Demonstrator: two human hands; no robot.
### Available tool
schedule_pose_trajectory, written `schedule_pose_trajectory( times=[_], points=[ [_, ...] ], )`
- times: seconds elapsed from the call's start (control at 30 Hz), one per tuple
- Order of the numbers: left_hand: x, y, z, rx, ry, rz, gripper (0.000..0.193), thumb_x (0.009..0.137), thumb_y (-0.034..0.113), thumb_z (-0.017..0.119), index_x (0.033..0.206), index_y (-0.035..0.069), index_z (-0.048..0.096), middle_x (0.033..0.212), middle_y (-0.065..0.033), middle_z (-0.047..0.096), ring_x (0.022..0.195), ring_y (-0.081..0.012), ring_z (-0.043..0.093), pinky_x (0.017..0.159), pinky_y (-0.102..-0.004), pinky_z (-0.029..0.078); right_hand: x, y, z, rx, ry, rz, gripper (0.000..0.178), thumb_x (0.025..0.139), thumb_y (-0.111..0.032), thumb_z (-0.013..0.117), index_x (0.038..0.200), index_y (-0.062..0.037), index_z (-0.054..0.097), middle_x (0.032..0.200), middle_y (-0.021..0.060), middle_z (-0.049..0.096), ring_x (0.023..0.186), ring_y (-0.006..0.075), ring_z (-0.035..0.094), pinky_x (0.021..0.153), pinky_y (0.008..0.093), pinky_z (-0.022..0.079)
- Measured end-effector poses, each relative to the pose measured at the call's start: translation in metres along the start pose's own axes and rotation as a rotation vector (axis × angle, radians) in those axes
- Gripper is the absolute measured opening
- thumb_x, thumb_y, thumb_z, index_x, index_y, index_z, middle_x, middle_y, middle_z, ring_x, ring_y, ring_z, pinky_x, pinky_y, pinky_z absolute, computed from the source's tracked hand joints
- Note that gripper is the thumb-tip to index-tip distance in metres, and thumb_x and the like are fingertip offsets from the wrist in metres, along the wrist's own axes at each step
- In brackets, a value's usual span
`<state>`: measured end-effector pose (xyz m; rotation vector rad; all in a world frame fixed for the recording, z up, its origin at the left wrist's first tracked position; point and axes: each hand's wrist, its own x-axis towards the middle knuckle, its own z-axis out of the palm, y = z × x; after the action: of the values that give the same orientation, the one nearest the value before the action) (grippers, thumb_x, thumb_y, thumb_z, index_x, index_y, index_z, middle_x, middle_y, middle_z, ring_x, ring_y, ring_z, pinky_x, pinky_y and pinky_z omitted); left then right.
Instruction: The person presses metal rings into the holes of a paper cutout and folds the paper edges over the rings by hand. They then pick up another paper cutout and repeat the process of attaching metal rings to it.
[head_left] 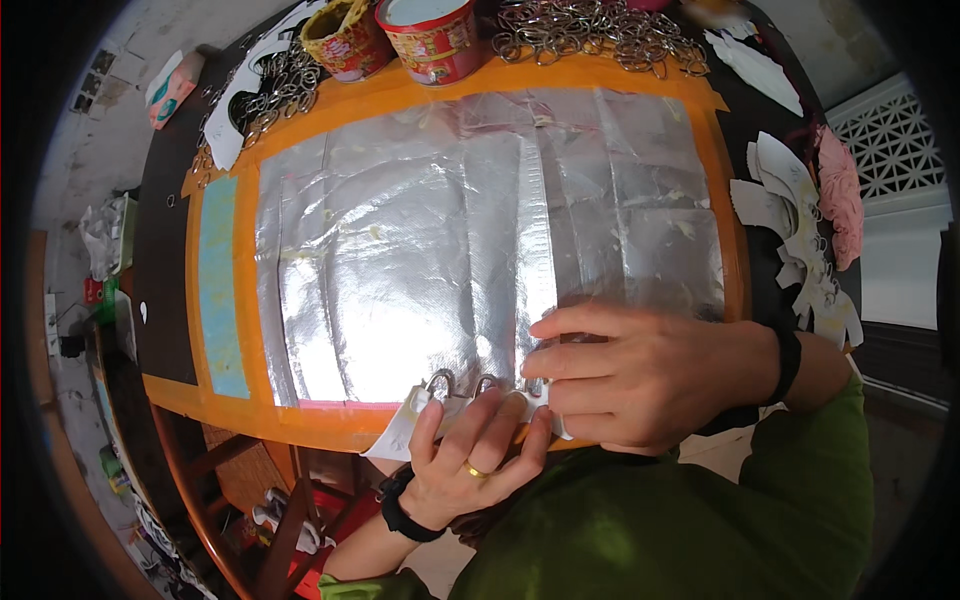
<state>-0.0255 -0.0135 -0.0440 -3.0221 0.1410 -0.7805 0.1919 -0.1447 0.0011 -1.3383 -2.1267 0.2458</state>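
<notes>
At the front edge of the foil-covered work surface [400,250], my left hand [475,445] is closed on a white strip [398,425], fingers pressed along it. A bent metal ring [440,380] stands up from the strip, and a second metal ring [486,383] shows beside it above my fingertips. Just right of these, my right hand [640,375] reaches over the strip's other end with its fingers curled together. Its thumb is hidden, and whatever its fingertips hold cannot be made out. Dark bands circle both wrists.
Heaps of metal rings [610,35] lie along the far edge. Two red patterned tubs, one yellow-stained [345,45] and one with pale contents [430,40], stand there. White strips with rings [790,210] and pink cloth [840,195] lie at the right. A wooden chair [190,490] stands at the front left.
</notes>
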Motion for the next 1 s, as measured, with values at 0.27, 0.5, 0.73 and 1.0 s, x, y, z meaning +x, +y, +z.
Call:
schedule_pose_trajectory(
  times=[0.27,0.5,0.73,1.0],
  points=[
    [-0.004,0.001,0.004,-0.045,0.036,-0.036,0.015,0.094,0.026,0.066,0.109,0.028,0.068,0.107,0.0047,0.062,0.112,-0.0146,0.064,0.114,-0.0502,0.031,0.002,-0.001,0.005,0.041,0.011,0.055,0.012,0.071,-0.013,0.067,0.068,-0.0043,0.06,0.082,0.0075,0.057,0.105,0.0283,0.064,0.105,0.0528,0.047],
    [-0.003,-0.003,0.005,-0.06,0.048,-0.015,0.014,0.092,0.025,0.068,0.105,0.023,0.066,0.105,0.0052,0.067,0.11,-0.0153,0.065,0.114,-0.0512,0.032,-0.003,0.001,0.007,0.011,0.031,0.063,0.014,0.075,-0.012,0.067,0.068,-0.0039,0.059,0.085,0.0086,0.057,0.113,0.0309,0.062,0.107,0.0569,0.044],
    [0.005,0.001,0.0,-0.213,0.013,-0.143,0.022,0.085,0.018,0.075,0.105,0.021,0.067,0.107,0.0009,0.066,0.11,-0.0235,0.064,0.115,-0.0567,0.033,-0.001,-0.005,0.0,-0.029,0.011,0.074,0.013,0.081,-0.012,0.066,0.074,-0.0009,0.063,0.086,0.0135,0.058,0.106,0.0327,0.06,0.108,0.0559,0.041],
    [-0.002,0.004,-0.019,-0.14,0.109,-0.026,0.021,0.085,0.032,0.076,0.101,0.021,0.069,0.104,0.0025,0.067,0.111,-0.0251,0.059,0.109,-0.0577,0.039,-0.009,0.002,-0.002,-0.047,-0.024,0.008,0.012,0.081,-0.014,0.065,0.081,-0.0025,0.067,0.091,0.0112,0.061,0.114,0.0309,0.057,0.111,0.0535,0.037]
  ],
)
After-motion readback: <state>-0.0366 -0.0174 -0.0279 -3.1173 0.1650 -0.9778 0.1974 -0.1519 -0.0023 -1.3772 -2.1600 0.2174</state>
